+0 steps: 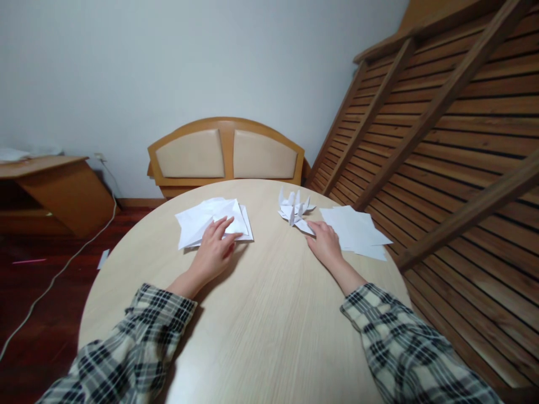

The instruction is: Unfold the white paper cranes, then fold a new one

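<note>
My left hand (218, 247) rests over a loose stack of white paper (193, 221) on the left of the table, its fingers spread. Whether the fingertips press on the top sheet or hover just above, I cannot tell. On the right, my right hand (325, 242) has its thumb and fingers closed at the edge of a folded white paper crane (304, 226). This one sits at the near side of a small cluster of paper cranes (290, 205), whose pointed necks and wings stick up and overlap. More white sheets (356, 227) lie just right of my right hand.
Everything lies on a round, pale wooden table (261, 314). Behind it stands a padded wooden headboard (229, 148). A slatted wooden frame (442, 140) leans close along the right. At the left are a wooden desk (54, 191) and a white cable (63, 275) on the floor.
</note>
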`<action>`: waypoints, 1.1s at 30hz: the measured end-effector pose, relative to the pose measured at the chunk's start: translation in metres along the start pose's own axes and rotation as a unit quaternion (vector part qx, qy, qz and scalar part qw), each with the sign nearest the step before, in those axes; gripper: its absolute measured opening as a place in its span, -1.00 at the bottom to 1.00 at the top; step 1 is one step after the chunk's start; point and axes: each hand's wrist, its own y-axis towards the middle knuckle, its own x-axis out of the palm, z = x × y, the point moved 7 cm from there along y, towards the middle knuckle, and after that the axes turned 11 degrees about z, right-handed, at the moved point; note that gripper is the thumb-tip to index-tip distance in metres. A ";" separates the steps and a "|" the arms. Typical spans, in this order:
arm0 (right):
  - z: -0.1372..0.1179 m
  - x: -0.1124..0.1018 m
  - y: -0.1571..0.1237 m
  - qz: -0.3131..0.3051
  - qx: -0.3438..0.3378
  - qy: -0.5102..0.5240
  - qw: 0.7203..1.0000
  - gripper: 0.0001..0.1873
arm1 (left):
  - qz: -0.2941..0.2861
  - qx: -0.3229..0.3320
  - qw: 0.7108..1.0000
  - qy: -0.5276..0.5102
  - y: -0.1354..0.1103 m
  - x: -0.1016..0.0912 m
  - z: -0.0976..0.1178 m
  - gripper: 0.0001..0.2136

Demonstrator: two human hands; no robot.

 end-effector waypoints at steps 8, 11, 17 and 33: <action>-0.022 -0.018 0.004 0.063 -0.023 0.236 0.969 -0.75 | -0.011 0.042 0.996 -0.078 -0.005 0.009 0.039 -0.68; -0.044 -0.021 -0.006 0.029 0.017 0.338 0.941 -0.70 | 0.013 0.025 0.994 -0.106 -0.005 0.010 0.042 -0.60; -0.078 -0.020 -0.023 -0.047 0.041 0.423 0.904 -0.67 | 0.073 -0.016 0.992 -0.097 -0.003 0.001 0.036 -0.37; -0.105 -0.047 -0.032 0.031 -0.073 0.376 0.923 -0.82 | 0.013 -0.108 0.990 -0.094 -0.005 0.009 0.039 -0.66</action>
